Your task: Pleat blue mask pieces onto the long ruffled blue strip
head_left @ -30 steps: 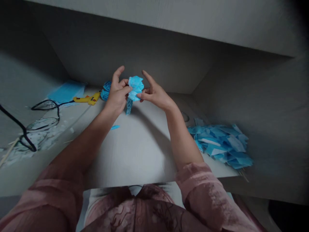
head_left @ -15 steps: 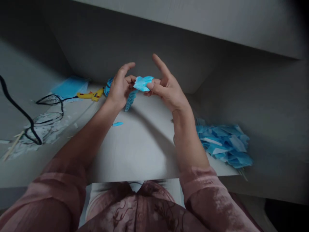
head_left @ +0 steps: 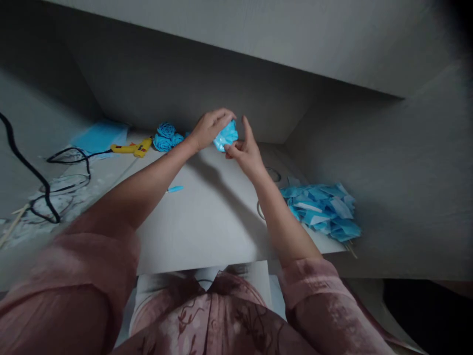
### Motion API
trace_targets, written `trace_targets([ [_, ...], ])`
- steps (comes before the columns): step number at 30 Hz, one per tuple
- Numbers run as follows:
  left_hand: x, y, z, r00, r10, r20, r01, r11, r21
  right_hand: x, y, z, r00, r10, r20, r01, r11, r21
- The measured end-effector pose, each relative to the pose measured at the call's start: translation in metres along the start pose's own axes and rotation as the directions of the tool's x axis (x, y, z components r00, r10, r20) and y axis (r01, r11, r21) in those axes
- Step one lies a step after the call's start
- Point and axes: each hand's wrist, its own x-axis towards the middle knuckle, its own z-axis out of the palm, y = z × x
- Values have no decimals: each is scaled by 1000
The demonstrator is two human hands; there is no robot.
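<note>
A bright blue crinkled fabric piece, rounded and gathered, is held up between both hands above the table. My left hand reaches over its upper left side, fingers bent along the top edge and partly hidden. My right hand pinches the lower right edge between thumb and bent fingers, while its index finger points upward. Behind my left forearm sit several blue rolled fabric roses. A small blue strip lies on the table beside that forearm.
A yellow glue gun with a black cord lies at left, near a flat blue sheet and white scraps. A pile of blue fabric pieces is at right, with a ring behind. A shelf panel overhangs the table.
The blue piece has turned and now looks rounder. My left hand has closed over its top, and my right index finger has drawn nearer to it. The view has shifted slightly.
</note>
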Motion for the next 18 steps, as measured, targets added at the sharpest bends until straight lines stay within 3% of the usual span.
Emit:
trace_targets([
  [2,-23,-12,2,971,-183,152,176,983,59,-22,14,14,994,104,25,-103,995,-12],
  [3,-36,-19,1,918,-304,254,292,953,86,-34,19,20,983,166,81,-165,986,-20],
  [5,-58,-29,-9,738,-519,431,522,844,123,-56,25,31,944,266,194,-264,964,-39],
  [6,-67,-32,-17,676,-573,463,593,796,119,-65,27,34,924,295,243,-294,955,-42],
  [7,-73,-34,-27,659,-593,463,628,772,95,-71,28,37,910,311,275,-312,949,-42],
  [10,-81,-34,-60,733,-553,395,595,804,22,-82,28,40,896,312,316,-323,946,-19],
  [13,-85,-33,-84,806,-518,288,524,849,60,-86,25,41,899,285,332,-292,956,-31],
  [15,-89,-36,-90,803,-562,198,554,826,101,-89,20,40,899,263,351,-253,965,-75],
  [18,-97,-42,-83,754,-654,64,645,755,119,-95,10,39,888,235,396,-188,970,-154],
])
